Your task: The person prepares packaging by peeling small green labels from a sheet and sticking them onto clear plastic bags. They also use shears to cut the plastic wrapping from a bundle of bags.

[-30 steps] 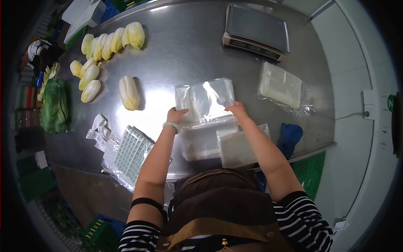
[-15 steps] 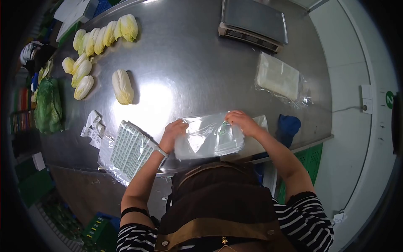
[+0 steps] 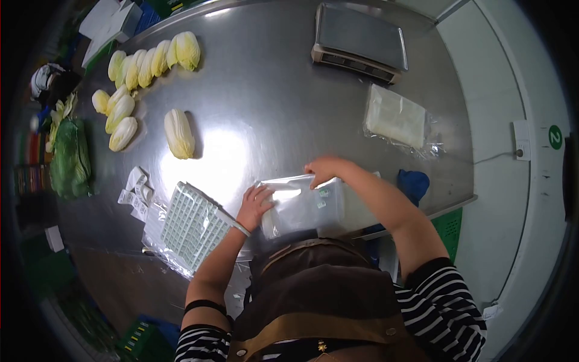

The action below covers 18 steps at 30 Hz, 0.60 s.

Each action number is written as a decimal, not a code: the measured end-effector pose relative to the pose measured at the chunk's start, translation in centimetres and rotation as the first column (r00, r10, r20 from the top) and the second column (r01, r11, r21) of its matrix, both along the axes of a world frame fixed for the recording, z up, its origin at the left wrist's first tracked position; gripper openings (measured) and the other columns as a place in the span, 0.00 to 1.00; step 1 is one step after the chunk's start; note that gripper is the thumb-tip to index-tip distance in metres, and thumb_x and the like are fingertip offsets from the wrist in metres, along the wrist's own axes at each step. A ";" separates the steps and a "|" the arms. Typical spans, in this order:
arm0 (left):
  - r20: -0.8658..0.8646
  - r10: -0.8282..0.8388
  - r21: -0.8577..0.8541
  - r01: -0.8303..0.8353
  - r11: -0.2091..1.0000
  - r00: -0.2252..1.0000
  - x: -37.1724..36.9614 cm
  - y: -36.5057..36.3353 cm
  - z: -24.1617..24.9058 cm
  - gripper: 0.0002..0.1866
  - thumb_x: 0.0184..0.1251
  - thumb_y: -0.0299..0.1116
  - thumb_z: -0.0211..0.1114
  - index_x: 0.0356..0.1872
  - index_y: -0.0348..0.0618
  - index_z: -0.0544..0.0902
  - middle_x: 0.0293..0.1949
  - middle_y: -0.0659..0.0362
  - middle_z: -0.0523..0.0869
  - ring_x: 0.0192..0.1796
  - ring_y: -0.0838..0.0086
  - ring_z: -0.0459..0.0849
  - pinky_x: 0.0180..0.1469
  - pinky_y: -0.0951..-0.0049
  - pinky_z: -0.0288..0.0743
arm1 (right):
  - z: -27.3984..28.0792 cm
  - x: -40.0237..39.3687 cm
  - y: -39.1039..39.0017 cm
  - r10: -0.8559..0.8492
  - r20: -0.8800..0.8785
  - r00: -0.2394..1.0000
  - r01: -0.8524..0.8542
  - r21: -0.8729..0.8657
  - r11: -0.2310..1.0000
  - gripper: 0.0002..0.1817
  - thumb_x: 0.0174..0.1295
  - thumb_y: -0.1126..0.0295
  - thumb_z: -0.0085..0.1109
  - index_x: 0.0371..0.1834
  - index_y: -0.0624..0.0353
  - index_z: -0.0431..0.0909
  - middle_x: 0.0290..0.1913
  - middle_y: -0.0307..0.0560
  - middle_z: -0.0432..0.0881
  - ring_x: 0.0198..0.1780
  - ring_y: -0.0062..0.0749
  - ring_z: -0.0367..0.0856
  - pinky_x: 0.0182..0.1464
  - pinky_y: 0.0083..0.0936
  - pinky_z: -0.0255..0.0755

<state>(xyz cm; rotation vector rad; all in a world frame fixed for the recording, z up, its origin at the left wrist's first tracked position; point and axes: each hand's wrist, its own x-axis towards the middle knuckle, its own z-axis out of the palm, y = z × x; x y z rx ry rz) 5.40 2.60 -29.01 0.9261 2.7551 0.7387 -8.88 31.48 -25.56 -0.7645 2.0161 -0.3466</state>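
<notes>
A clear plastic bag (image 3: 295, 211) with small green print lies at the table's near edge, in front of my apron. My left hand (image 3: 254, 207) rests on its left side, fingers spread over the film. At the bag's upper edge, my right hand (image 3: 325, 169) is closed, thumb and fingers pinching the film. Left of my left wrist sits a stack of pale green gridded sheets (image 3: 194, 226), partly in clear wrapping. A single napa cabbage (image 3: 179, 134) lies farther up the table, apart from both hands.
Several napa cabbages (image 3: 145, 67) line the table's far left, near a large green sack (image 3: 70, 160). A scale (image 3: 360, 39) stands at the back. Wrapped white sheets (image 3: 395, 116) and a blue cloth (image 3: 413, 186) lie right. White label strips (image 3: 136, 190) curl at left.
My right hand has shifted left along the bag's upper edge. My left hand has moved slightly right and down, its fingers now spread. The bag looks flatter, and the view has tilted slightly.
</notes>
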 end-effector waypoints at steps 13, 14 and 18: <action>0.906 0.088 0.392 -0.898 0.199 0.415 -3.1 -0.1 7.9 0.28 0.66 0.39 0.61 0.63 0.36 0.69 0.65 0.49 0.71 0.67 0.61 0.69 0.69 0.63 0.61 | 8.3 0.2 2.9 -0.179 0.242 0.953 0.261 -0.365 0.894 0.16 0.50 0.62 0.68 0.35 0.61 0.79 0.28 0.49 0.80 0.31 0.36 0.77 0.34 0.34 0.67; 0.950 -0.124 0.301 -0.948 0.104 0.288 -3.7 -1.1 6.6 0.32 0.69 0.46 0.59 0.67 0.37 0.64 0.63 0.50 0.73 0.63 0.67 0.73 0.66 0.66 0.67 | 9.5 -0.7 3.2 -0.197 0.250 0.948 0.286 -0.395 0.873 0.15 0.51 0.62 0.68 0.34 0.61 0.78 0.27 0.46 0.78 0.30 0.32 0.75 0.33 0.32 0.66; 0.852 -0.125 0.496 -0.709 0.501 0.508 -9.4 -0.4 12.1 0.27 0.65 0.38 0.67 0.60 0.35 0.72 0.53 0.54 0.80 0.53 0.70 0.80 0.52 0.70 0.77 | 11.6 -3.6 5.5 -0.296 0.364 0.883 0.452 -0.493 0.744 0.14 0.54 0.62 0.68 0.33 0.61 0.78 0.25 0.36 0.75 0.30 0.19 0.71 0.33 0.25 0.65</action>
